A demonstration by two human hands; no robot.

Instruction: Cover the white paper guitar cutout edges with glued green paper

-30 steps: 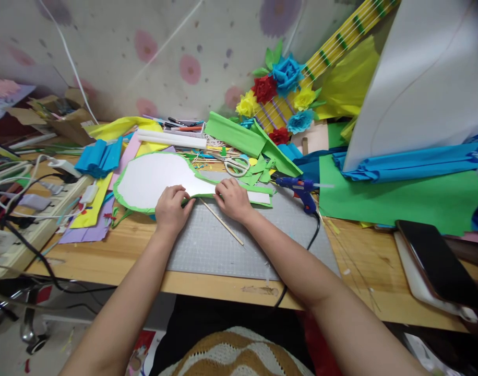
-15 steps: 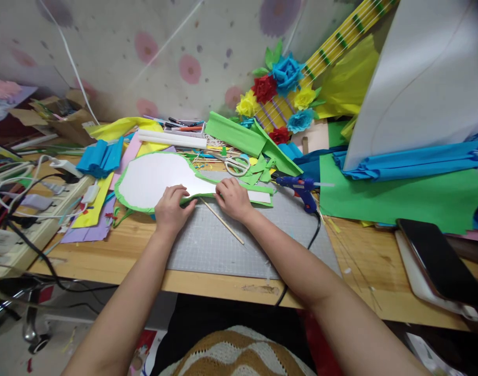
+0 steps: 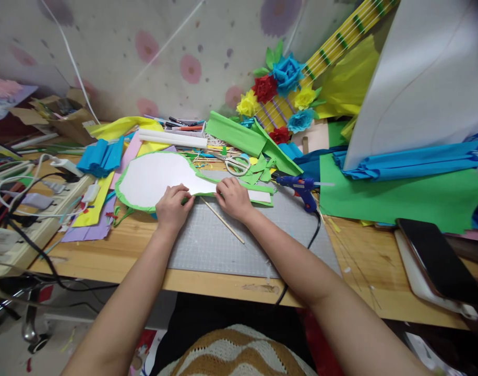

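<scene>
A white lute-shaped board edged with folded green crepe paper lies flat, its rounded body to the left and its narrow neck to the right. At the curve where body meets neck, my left hand pinches the green edge between thumb and fingers. My right hand is closed over the neck, fingertips pressing on its near edge. A thin wooden stick slants across the grey cutting mat, its far end close under the board's edge between my hands.
A blue glue gun rests right of the neck, its cord running to the table's front edge. Scissors and green paper scraps lie behind. A power strip with cables is at left; a phone at right. Paper flowers decorate a yellow guitar shape.
My left thumb has drawn in closer to the fingers, pressing the green edge at the curve. My right hand and the board have hardly moved.
</scene>
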